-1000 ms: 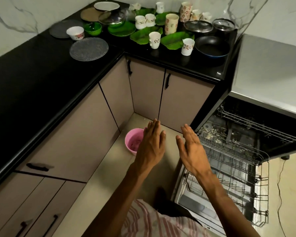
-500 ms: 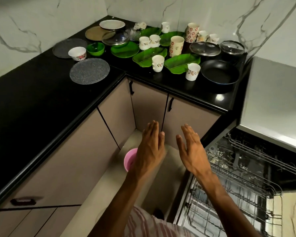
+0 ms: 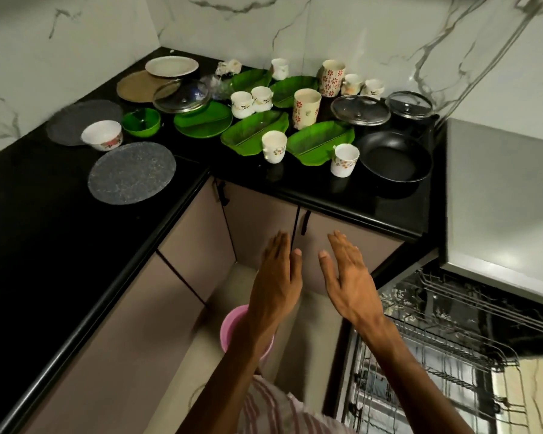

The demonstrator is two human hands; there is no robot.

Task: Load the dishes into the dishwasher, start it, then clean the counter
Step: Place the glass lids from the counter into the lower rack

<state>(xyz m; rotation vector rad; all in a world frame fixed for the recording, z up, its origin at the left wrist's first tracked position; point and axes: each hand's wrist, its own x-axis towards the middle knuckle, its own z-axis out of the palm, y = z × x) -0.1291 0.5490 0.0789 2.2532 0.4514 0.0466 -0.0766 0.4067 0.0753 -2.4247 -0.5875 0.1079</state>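
While both hands hang flat in mid-air, the left hand [image 3: 276, 283] and right hand [image 3: 348, 280] hold nothing, fingers straight and pointing away toward the cabinet doors [image 3: 264, 220], palms down, a narrow gap between them.

Head view. Dishes sit on the black L-shaped counter [image 3: 60, 220], clustered in its far corner and along the right leg. Three green leaf plates lie with long axes running lower left to upper right; the nearest pair [image 3: 251, 131] [image 3: 317, 145] sit just beside each other, a white cup [image 3: 274, 146] standing between them at the front. Second cup [image 3: 344, 160] upright near the counter's front edge, touching or nearly touching the black pan [image 3: 392, 158]. Two glass lids [image 3: 359, 110] [image 3: 409, 104] behind the pan. Tall floral mug [image 3: 307, 108] upright among the plates. Green bowl [image 3: 140, 121] and white bowl [image 3: 102, 135] on the left leg, grey round mat [image 3: 131, 172] in front of them near the edge.

Dishwasher [image 3: 499, 195] at right, door down, wire rack [image 3: 436, 364] pulled out low beside the right forearm. Pink tub [image 3: 229, 327] on the floor, partly hidden by the left forearm. Floor strip between cabinets and rack is narrow; left stretch of counter bare.
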